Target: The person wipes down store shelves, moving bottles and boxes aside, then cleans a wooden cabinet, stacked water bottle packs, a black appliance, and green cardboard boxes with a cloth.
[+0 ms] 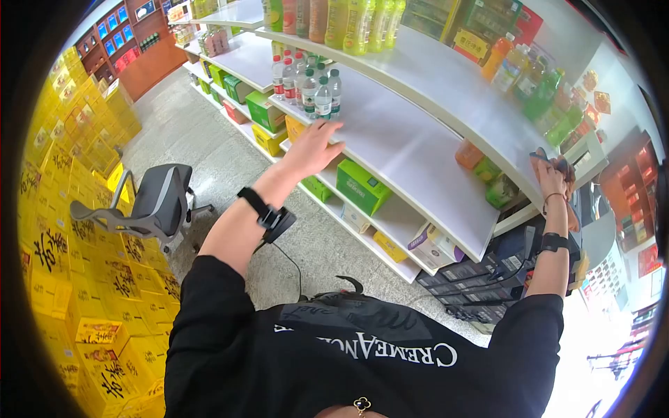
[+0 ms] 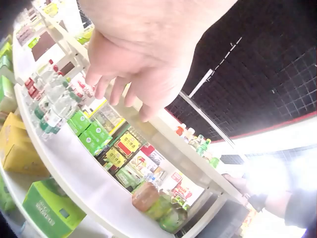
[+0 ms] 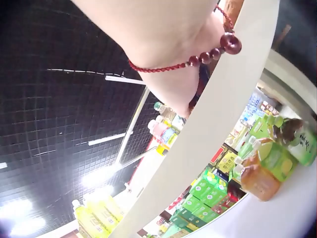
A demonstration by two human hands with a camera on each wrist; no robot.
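Note:
My left hand (image 1: 313,149) reaches over the front edge of the middle shelf (image 1: 390,132), just in front of several water bottles (image 1: 323,99) with green and red caps. Its fingers are loosely bent, and nothing is in them; the left wrist view shows the palm side of the hand (image 2: 143,69). Over at the right end of the upper shelf (image 1: 446,83), my right hand (image 1: 552,175) holds a brown and dark cloth (image 1: 571,174) at the shelf's edge. In the right wrist view the hand's fingers are hidden behind the wrist and the white shelf board (image 3: 198,124).
Yellow-green drink bottles (image 1: 359,26) line the upper shelf's far part; mixed bottles (image 1: 536,80) stand at its right. Green boxes (image 1: 362,185) fill lower shelves. An office chair (image 1: 164,198) and stacked yellow cartons (image 1: 90,279) stand left. Black crates (image 1: 481,279) sit below right.

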